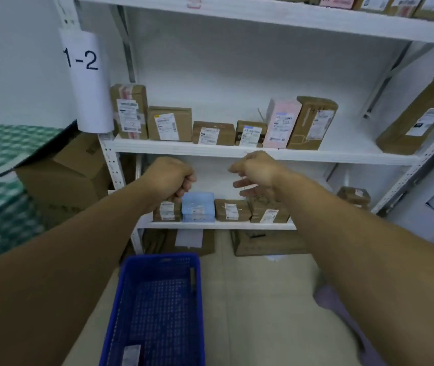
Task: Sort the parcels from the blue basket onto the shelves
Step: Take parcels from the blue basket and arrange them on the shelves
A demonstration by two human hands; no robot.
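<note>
Curled fingers [188, 180] close the left hand [169, 177] into a loose fist that grips nothing visible. The right hand [256, 174] hangs slack and empty, its digits loosely spread, and both are raised above and beyond the basket [160, 258] on the floor. One parcel [131, 355] lies in the basket's near left corner, cut off by the frame's lower edge; most of the mesh floor around it shows bare. Just past the basket's far rim stand the shelves [184, 149], where labelled boxes [169, 124] sit in rows on the two tiers above the basket. Sorting looks nearly finished, with this last visible parcel yet to be lifted. Small and flat, it is likely light enough for one hand; whether its wrapping is stiff card or soft film cannot be told from the sliver in view. A pinch across its two long edges, label kept upward, seems the safest hold, with care that a glossy label or tape may let it slip.
</note>
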